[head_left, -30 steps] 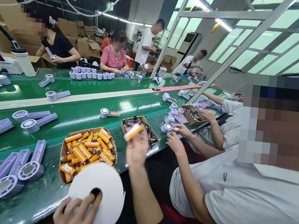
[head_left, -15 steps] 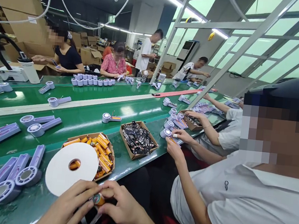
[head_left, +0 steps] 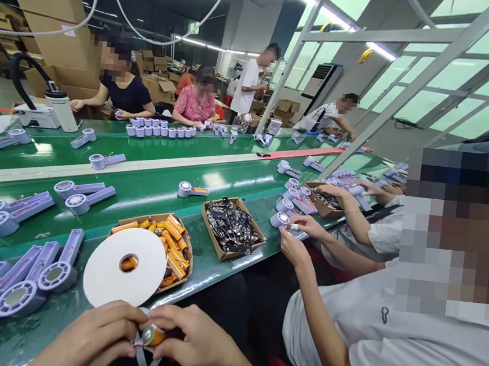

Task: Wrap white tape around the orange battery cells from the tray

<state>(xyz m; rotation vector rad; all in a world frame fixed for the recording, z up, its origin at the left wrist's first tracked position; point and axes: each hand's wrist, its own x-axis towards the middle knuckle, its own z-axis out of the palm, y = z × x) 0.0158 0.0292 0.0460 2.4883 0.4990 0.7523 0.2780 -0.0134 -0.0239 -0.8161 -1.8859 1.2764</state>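
My right hand [head_left: 197, 338] grips an orange cylindrical battery [head_left: 154, 336], its green end facing left, low in the view at the bench edge. A thin red wire [head_left: 139, 344] shows at that end. My left hand [head_left: 95, 330] is closed beside the battery, fingers pinching a white tape strip [head_left: 144, 362] that curls beneath it. Part of the strip is hidden by my fingers. Just beyond my hands a large white tape roll [head_left: 104, 267] leans on a cardboard box [head_left: 191, 267] filled with orange batteries [head_left: 174, 228].
Purple fan-shaped housings [head_left: 18, 299] lie along the left of the bench and on the green belt [head_left: 149, 179]. An open box of black circuit boards [head_left: 231, 225] stands to the right. A co-worker in a white shirt [head_left: 345, 310] sits close on my right; others work across the belt.
My hands have moved slightly left and down with the battery. More of the white strip and the red wire now shows. The whole scene has shifted a little to the right.
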